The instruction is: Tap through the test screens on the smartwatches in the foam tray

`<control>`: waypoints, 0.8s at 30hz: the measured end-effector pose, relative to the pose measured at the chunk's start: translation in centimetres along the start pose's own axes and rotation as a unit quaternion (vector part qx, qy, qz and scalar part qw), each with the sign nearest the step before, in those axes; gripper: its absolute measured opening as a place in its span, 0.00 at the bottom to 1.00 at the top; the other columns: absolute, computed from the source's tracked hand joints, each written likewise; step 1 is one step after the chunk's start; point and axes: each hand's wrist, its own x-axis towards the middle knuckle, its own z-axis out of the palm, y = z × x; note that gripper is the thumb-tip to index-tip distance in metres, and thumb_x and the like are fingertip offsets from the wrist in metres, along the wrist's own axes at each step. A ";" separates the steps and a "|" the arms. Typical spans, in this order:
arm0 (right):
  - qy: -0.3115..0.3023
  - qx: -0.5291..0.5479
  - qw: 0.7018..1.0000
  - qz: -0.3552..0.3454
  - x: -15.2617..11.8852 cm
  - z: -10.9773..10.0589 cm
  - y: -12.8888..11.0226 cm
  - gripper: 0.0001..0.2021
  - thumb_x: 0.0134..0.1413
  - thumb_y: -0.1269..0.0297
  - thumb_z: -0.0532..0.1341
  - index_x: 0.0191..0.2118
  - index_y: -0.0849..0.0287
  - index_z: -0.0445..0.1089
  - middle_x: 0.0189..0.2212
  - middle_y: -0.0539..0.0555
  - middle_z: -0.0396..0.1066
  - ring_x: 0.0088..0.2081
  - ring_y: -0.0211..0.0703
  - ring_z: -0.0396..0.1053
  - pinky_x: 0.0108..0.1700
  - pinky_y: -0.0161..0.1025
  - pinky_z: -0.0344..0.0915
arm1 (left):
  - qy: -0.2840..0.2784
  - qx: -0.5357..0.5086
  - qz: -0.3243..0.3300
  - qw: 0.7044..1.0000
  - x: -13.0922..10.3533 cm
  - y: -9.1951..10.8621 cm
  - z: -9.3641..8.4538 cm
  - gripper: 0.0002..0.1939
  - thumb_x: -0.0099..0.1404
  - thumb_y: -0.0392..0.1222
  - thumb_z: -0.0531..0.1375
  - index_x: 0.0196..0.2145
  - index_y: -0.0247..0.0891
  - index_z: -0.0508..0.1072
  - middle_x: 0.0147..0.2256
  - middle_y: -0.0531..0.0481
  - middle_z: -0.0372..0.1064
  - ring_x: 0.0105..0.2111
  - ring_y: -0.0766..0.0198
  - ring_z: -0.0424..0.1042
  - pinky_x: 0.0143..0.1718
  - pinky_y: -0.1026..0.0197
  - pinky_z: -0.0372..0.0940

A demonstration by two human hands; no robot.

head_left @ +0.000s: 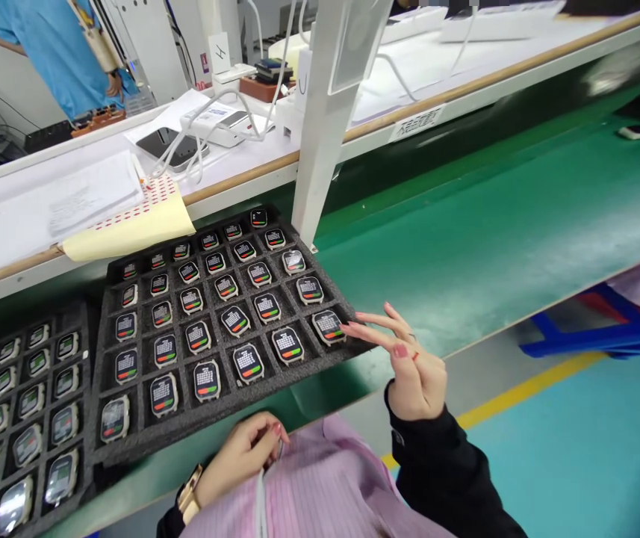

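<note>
My right hand (416, 368) has its fingers stretched out, with one fingertip at the right edge of a smartwatch (328, 326) in the near right corner of a black foam tray (177, 428). Whether the fingertip touches the screen I cannot tell. Several more square smartwatches sit in the tray's compartments, most with lit screens showing white text above a red and green bar. Close to my body, my left hand (246, 447) is curled with thumb and fingers together by my purple garment (320, 486). What it holds, if anything, is hidden.
A second foam tray (85, 373) of smartwatches lies on the left. A white post (320, 134) rises behind the trays beside a raised shelf with papers, a phone (171, 147) and cables. The green bench (465, 246) stretches right. A person in blue (62, 60) stands behind.
</note>
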 end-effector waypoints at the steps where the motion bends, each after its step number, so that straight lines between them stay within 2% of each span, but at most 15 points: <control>1: 0.004 0.004 1.000 0.005 0.1 0.2 -0.1 0.20 0.72 0.65 0.47 0.53 0.54 0.75 0.43 0.54 0.78 0.51 0.57 0.71 0.64 0.71 0.50 | 0.003 0.000 0.000 1.000 0.1 0.0 0.0 0.35 0.64 0.73 0.50 0.36 0.33 0.70 0.24 0.54 0.60 0.24 0.68 0.59 0.26 0.66 0.55; 4: -0.015 0.017 1.000 0.001 0.6 0.9 -0.7 0.21 0.72 0.65 0.46 0.52 0.54 0.76 0.43 0.54 0.78 0.50 0.57 0.72 0.64 0.70 0.52 | 0.014 0.009 0.005 1.000 0.2 -0.1 0.2 0.35 0.65 0.72 0.50 0.36 0.33 0.70 0.23 0.54 0.59 0.23 0.68 0.58 0.26 0.66 0.54; 10: -0.108 0.044 0.992 -0.047 1.5 2.6 -2.2 0.21 0.70 0.67 0.46 0.54 0.55 0.75 0.43 0.54 0.78 0.51 0.55 0.72 0.64 0.66 0.55 | 0.035 0.045 0.041 0.998 -0.1 0.2 0.3 0.31 0.68 0.68 0.50 0.36 0.33 0.73 0.23 0.53 0.61 0.24 0.68 0.60 0.28 0.64 0.54; 16: -0.193 0.040 0.974 -0.111 1.2 2.8 -2.0 0.21 0.66 0.72 0.48 0.57 0.57 0.71 0.43 0.54 0.78 0.54 0.56 0.70 0.66 0.69 0.49 | 0.043 0.055 0.062 0.996 -0.2 0.4 0.3 0.28 0.71 0.62 0.50 0.35 0.33 0.73 0.23 0.54 0.62 0.24 0.68 0.60 0.28 0.65 0.55; 22: -0.164 0.057 0.982 -0.076 1.3 3.1 -2.8 0.21 0.68 0.70 0.47 0.56 0.56 0.73 0.45 0.55 0.77 0.55 0.57 0.69 0.66 0.69 0.48 | 0.047 0.084 0.075 0.992 -0.3 0.4 0.1 0.21 0.73 0.53 0.50 0.36 0.34 0.74 0.24 0.54 0.64 0.24 0.68 0.61 0.28 0.65 0.54; 24: -0.173 0.065 0.979 -0.083 1.4 3.7 -3.3 0.21 0.68 0.71 0.47 0.56 0.56 0.73 0.45 0.55 0.77 0.55 0.57 0.69 0.67 0.69 0.47 | 0.054 0.096 0.081 0.991 -0.5 0.4 0.1 0.20 0.73 0.51 0.50 0.36 0.35 0.75 0.24 0.53 0.65 0.25 0.68 0.62 0.29 0.65 0.55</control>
